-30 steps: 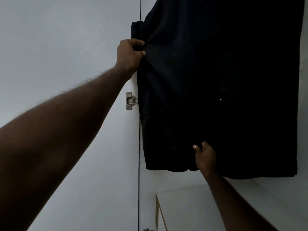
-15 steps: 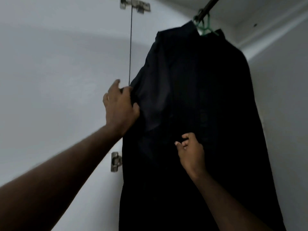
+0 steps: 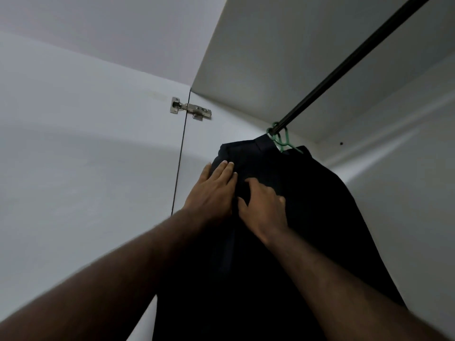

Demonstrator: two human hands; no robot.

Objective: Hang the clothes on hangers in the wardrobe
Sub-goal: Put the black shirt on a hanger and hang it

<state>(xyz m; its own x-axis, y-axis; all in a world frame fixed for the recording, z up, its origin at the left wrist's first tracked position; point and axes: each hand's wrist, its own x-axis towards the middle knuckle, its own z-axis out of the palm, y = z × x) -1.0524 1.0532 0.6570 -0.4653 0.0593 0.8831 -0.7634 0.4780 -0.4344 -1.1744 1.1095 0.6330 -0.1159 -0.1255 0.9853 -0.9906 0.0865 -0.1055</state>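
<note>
with the black garment (image 3: 307, 217) hung by its green hanger (image 3: 286, 143) on the far-right rail (image 3: 344, 67), i pressed the left hand (image 3: 211, 193) flat, fingers together, to steady its shoulder, the right hand (image 3: 263, 205) curled into the cloth just beside it, pinch unclear.

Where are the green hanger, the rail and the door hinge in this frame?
green hanger (image 3: 286, 140), head view, on its hook just below the rail.
rail (image 3: 349, 66), head view, on the middle of the dark rod.
door hinge (image 3: 190, 110), head view, on its metal arm.
</note>
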